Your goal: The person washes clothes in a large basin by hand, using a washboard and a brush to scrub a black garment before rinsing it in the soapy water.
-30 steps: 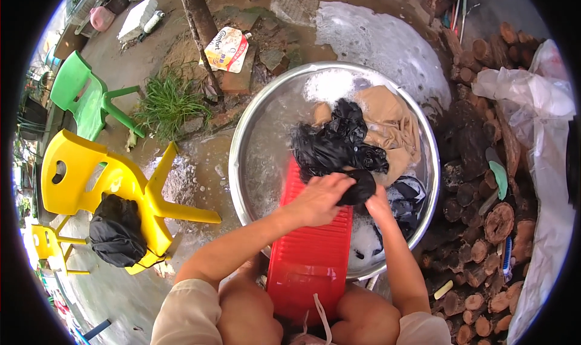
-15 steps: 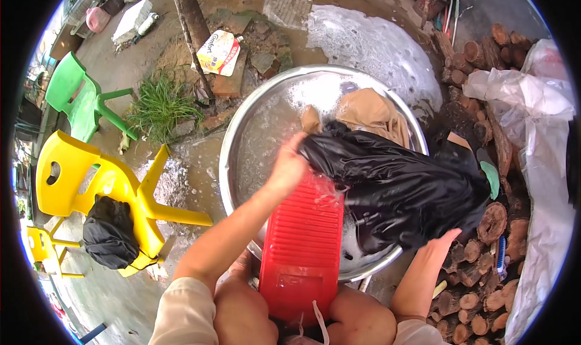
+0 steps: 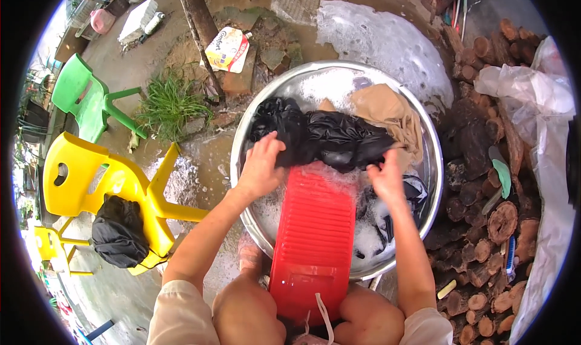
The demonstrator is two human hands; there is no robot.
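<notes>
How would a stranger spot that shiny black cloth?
Find the round silver metal basin. Inside, by the far end of the ridged red plastic washboard, the shiny black cloth is bunched, with left hand and right hand at its near edge. Solid, glossy black sets it apart from the tan cloth and white-marked dark cloth.

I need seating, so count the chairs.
3: green chair at left, yellow chair below it, second yellow chair lower, near left edge; others may be hidden.

Dark lettering [image 3: 231,39] stands on 1 white-yellow pouch [image 3: 227,50].
</notes>
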